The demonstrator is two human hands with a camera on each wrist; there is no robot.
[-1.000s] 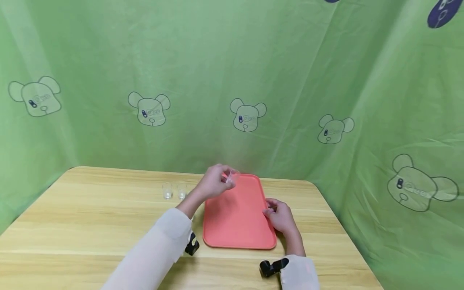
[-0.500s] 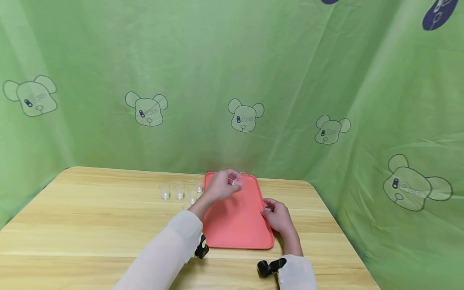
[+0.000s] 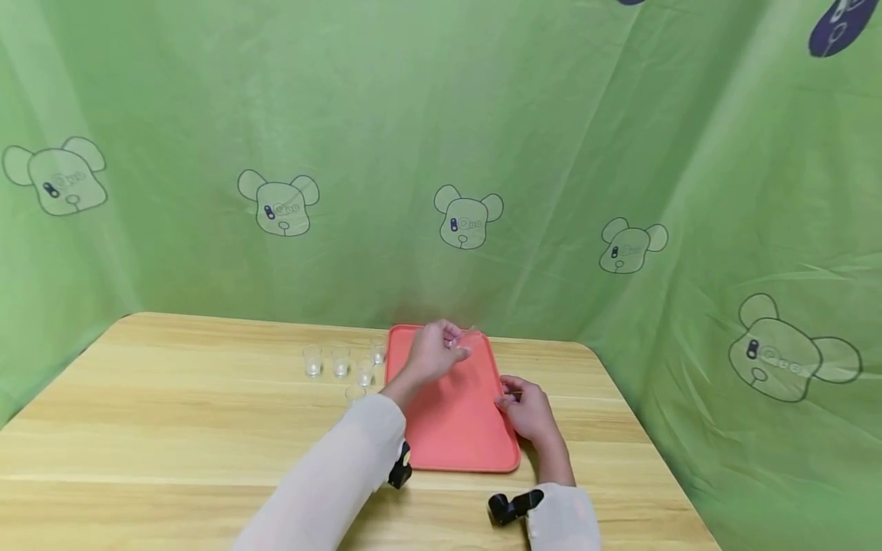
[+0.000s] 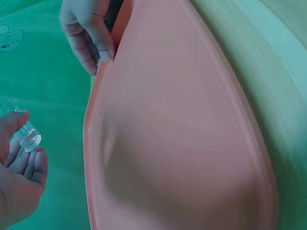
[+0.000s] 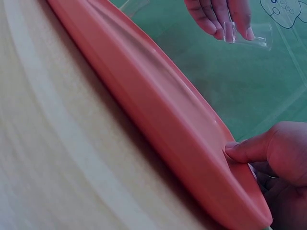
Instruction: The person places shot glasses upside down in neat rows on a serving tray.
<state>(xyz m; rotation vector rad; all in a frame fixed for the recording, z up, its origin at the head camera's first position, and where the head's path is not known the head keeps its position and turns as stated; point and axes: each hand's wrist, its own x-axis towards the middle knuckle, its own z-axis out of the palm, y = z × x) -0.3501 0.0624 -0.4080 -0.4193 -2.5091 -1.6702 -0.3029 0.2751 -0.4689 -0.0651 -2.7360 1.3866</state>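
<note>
A small clear shot glass is pinched between the thumb and fingers of my left hand, over the far part of the red tray. Seen from the right wrist, the glass lies tipped on its side, its thick base toward the fingers and its mouth pointing away. My right hand holds the tray's right rim, with its thumb on the inner edge and the other fingers partly hidden beyond the rim.
Several clear shot glasses stand on the wooden table left of the tray, the nearest partly behind my left forearm. A green curtain with bear-head outlines hangs around the table's back and right side.
My left hand has moved right across the tray with the shot glass. More glasses on the left show from behind the arm. The right hand keeps its hold on the rim.
</note>
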